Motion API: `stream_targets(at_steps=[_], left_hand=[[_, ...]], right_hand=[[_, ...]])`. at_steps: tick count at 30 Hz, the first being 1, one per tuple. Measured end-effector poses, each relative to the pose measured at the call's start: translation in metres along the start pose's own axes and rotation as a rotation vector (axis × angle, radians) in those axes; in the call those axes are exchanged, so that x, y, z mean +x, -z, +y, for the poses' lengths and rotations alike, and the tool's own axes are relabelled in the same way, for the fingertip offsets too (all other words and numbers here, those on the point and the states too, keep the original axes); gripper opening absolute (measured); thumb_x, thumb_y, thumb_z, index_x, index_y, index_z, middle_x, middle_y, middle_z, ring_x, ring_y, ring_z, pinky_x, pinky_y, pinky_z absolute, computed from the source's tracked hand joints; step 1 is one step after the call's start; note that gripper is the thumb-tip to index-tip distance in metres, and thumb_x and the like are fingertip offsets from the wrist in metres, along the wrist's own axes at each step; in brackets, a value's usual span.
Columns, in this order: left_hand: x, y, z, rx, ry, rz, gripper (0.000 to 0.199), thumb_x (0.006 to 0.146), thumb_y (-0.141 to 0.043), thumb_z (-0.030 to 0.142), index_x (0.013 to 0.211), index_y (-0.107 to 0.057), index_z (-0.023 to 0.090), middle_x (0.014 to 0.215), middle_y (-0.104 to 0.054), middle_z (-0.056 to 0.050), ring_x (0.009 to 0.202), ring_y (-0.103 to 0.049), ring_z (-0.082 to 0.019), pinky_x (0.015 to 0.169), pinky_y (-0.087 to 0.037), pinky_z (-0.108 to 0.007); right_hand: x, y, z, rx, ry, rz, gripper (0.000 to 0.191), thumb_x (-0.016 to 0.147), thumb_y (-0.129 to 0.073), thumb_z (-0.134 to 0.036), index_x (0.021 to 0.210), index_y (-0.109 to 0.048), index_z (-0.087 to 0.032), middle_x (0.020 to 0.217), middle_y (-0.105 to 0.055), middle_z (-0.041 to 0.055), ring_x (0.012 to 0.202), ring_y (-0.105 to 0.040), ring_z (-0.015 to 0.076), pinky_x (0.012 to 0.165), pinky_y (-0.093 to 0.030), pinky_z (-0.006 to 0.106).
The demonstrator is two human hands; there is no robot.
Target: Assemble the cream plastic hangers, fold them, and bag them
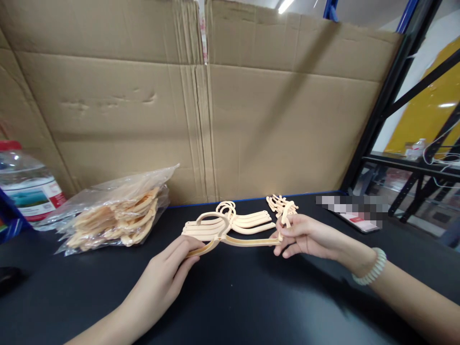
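Observation:
A cream plastic clothes hanger (247, 242) spans the space between my hands, just above the black table. My left hand (168, 266) is closed on the hanger's left arm, thumb below and fingers on top. At the other end, my right hand (305, 237) pinches a small cream hook-shaped piece (286, 211) against the tip of the right arm. Whether the two are joined I cannot tell, as fingers cover part of the spot. Right behind lie several matching hangers (251, 219) in an overlapping row. A little pile of small cream pieces (275, 203) sits beyond my right hand.
On the left, a clear plastic bag (122, 218) of cream parts lies by a large red-capped bottle (32, 187). Tall cardboard (287, 120) walls off the back of the table (230, 306). A flat phone-like object (359, 221), partly blurred, rests at right near a black metal rack (381, 115).

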State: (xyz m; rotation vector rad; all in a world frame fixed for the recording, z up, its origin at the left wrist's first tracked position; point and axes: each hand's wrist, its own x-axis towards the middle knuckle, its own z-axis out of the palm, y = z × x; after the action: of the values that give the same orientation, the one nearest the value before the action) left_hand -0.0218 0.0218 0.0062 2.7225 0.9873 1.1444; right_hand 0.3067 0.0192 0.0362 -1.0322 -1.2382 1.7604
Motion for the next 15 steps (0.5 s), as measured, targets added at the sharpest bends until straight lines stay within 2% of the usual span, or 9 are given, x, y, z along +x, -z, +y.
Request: stream_targets(at_steps=[6,10,15], left_hand=[[-0.001,0.0,-0.001,-0.003,0.005,-0.009,0.016,0.095,-0.044,0.016,0.104,-0.054,0.024,0.095,-0.063,-0.002,0.087,-0.063,-0.015,0.078,-0.05,-0.022],[0.0,0.0,0.0,-0.007,0.001,-0.02,0.017,0.095,-0.043,0.016,0.104,-0.055,0.023,0.094,-0.063,-0.002,0.088,-0.064,-0.015,0.077,-0.051,-0.023],[0.002,0.001,0.003,-0.005,0.014,0.004,0.016,0.095,-0.043,0.018,0.102,-0.056,0.023,0.095,-0.065,-0.003,0.087,-0.065,-0.016,0.077,-0.052,-0.023]], right_hand=[[0.005,0.002,0.006,-0.029,0.028,0.015,0.028,0.072,-0.077,-0.029,0.079,-0.054,-0.015,0.083,-0.068,0.005,0.075,-0.07,0.0173,0.066,-0.054,0.025],[0.009,-0.003,0.013,-0.04,0.079,0.109,0.031,0.069,-0.08,-0.03,0.076,-0.054,-0.015,0.074,-0.066,0.0023,0.07,-0.069,0.0153,0.066,-0.054,0.026],[0.011,-0.014,0.02,-0.012,0.212,0.201,0.037,0.063,-0.083,-0.035,0.075,-0.052,-0.017,0.069,-0.064,-0.0004,0.062,-0.067,0.0143,0.067,-0.055,0.03]])
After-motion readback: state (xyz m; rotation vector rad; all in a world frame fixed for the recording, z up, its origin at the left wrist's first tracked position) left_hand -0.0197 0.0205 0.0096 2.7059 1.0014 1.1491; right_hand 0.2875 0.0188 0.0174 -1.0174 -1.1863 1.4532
